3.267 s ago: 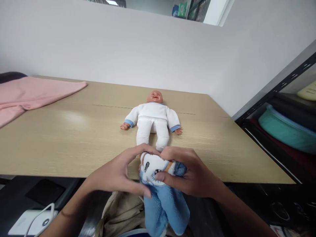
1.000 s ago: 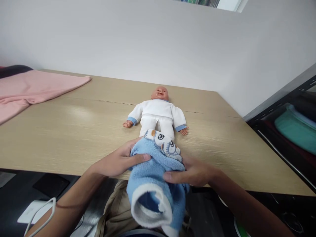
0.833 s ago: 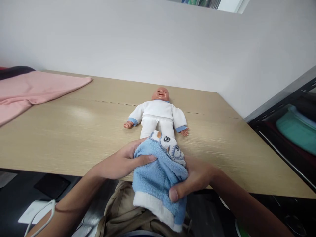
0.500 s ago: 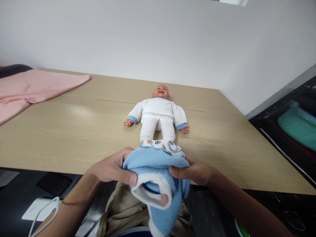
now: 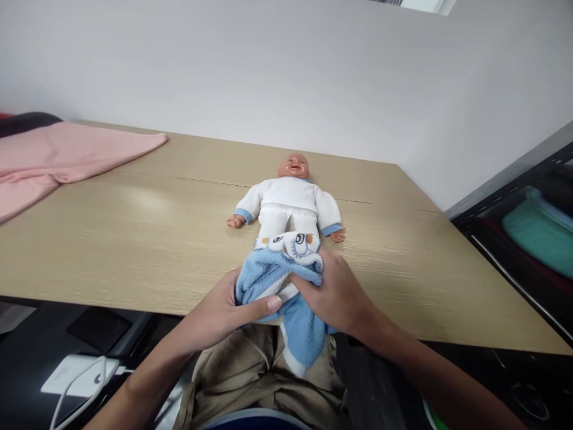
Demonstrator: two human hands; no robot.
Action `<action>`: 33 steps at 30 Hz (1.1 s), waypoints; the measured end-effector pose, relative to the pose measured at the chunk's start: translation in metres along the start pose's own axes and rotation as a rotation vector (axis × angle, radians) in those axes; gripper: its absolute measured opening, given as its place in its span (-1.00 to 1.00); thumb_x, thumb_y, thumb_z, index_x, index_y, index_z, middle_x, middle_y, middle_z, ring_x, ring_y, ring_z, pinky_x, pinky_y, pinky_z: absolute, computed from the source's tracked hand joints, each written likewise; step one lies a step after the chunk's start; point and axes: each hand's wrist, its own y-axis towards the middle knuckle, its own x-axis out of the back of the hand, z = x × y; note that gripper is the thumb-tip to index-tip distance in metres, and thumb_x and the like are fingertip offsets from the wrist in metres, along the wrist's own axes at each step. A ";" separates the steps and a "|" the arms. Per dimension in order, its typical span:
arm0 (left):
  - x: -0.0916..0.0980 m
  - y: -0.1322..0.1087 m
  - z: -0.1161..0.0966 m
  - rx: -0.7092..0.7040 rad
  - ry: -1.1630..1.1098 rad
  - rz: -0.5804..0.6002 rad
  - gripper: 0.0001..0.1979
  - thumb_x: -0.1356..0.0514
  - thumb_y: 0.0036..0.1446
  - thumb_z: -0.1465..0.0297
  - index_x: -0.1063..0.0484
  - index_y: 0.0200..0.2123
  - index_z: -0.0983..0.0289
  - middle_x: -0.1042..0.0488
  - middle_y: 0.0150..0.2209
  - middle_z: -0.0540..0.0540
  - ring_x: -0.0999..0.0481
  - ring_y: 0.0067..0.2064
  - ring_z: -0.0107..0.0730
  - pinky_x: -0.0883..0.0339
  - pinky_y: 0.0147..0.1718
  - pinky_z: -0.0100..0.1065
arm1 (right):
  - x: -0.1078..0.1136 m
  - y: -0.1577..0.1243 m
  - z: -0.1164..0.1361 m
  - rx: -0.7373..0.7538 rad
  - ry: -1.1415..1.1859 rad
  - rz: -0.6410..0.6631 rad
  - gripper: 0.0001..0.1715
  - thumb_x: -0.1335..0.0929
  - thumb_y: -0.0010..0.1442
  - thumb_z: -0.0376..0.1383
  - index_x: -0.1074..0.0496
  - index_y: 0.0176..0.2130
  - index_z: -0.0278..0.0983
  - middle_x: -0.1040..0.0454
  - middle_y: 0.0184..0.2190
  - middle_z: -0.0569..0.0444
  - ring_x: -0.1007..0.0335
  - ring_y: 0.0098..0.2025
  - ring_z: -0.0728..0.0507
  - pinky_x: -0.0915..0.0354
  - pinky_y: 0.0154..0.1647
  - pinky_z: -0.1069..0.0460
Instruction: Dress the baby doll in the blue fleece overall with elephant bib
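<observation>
A pair of blue fleece baby pants [image 5: 259,269] with white trim and an embroidered animal face is bunched up at the table's front edge. My left hand [image 5: 226,313] grips its left side, thumb lying over the fabric. From the right, my right hand [image 5: 338,292] is closed on the cloth, thumb pushed into the folds by a white cuff. One blue leg with a white end hangs below the edge. Just beyond lies a baby doll [image 5: 289,194] on its back, in a white top with blue cuffs and white bottoms. The pants cover its lower legs and feet from view.
A pink cloth [image 5: 76,149] lies on the left of the wooden table [image 5: 192,215], with a dark item behind it. A black rack [image 5: 501,257] holding green fabric [image 5: 539,230] stands at the right. Below left is a white device [image 5: 74,375] with a cable.
The pants have moved up and away from me, closer over the doll's legs. The open white cuff is now gathered up, with my right thumb inside the folds.
</observation>
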 end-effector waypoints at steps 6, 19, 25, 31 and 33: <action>-0.001 0.010 0.017 -0.082 0.299 -0.294 -0.65 -0.35 0.28 0.18 -0.55 0.02 0.25 -0.72 -0.02 0.17 -0.67 0.01 0.06 -0.49 -0.01 -0.14 | -0.003 0.007 0.000 0.048 -0.131 0.306 -0.88 -0.49 0.35 -0.26 -0.61 -0.09 -0.18 -0.74 -0.10 -0.04 -0.65 -0.09 -0.29 -0.48 0.00 -0.12; 0.010 0.020 0.052 -0.219 0.643 -0.208 -0.70 -0.26 0.34 0.31 -0.52 0.11 0.20 -0.63 0.20 0.27 -0.54 0.26 0.23 -0.29 0.32 0.17 | -0.016 0.002 -0.009 0.008 -0.311 0.310 -0.56 -0.44 0.33 -0.39 -0.48 0.18 -0.30 -0.58 0.21 -0.24 -0.56 0.23 -0.41 -0.42 0.31 -0.30; 0.002 0.015 0.070 -0.201 0.290 -0.181 -0.28 -0.31 0.22 0.44 -0.35 0.45 0.15 -0.44 0.46 0.27 -0.37 0.50 0.19 -0.18 0.50 0.20 | -0.013 -0.009 -0.016 0.012 -0.222 0.387 -0.15 -0.41 0.22 -0.46 -0.32 0.44 -0.28 -0.36 0.50 -0.28 -0.36 0.49 -0.43 -0.31 0.52 -0.35; -0.008 0.007 0.072 -0.253 0.140 -0.168 -0.22 -0.33 0.26 0.52 -0.26 0.50 0.07 -0.33 0.51 0.24 -0.30 0.55 0.09 -0.22 0.52 0.03 | -0.010 -0.016 -0.025 0.040 -0.131 0.402 0.19 -0.44 0.18 -0.46 0.02 0.63 -0.23 -0.17 0.60 -0.26 -0.13 0.63 -0.41 -0.28 0.57 -0.32; -0.008 0.007 0.071 -0.285 0.141 -0.179 -0.22 -0.32 0.28 0.54 -0.24 0.50 0.05 -0.32 0.50 0.22 -0.30 0.54 0.06 -0.22 0.51 0.01 | -0.010 -0.017 -0.027 0.025 -0.064 0.356 0.05 -0.47 0.24 -0.40 -0.09 0.56 -0.21 -0.34 0.50 -0.23 -0.37 0.49 -0.39 -0.41 0.45 -0.28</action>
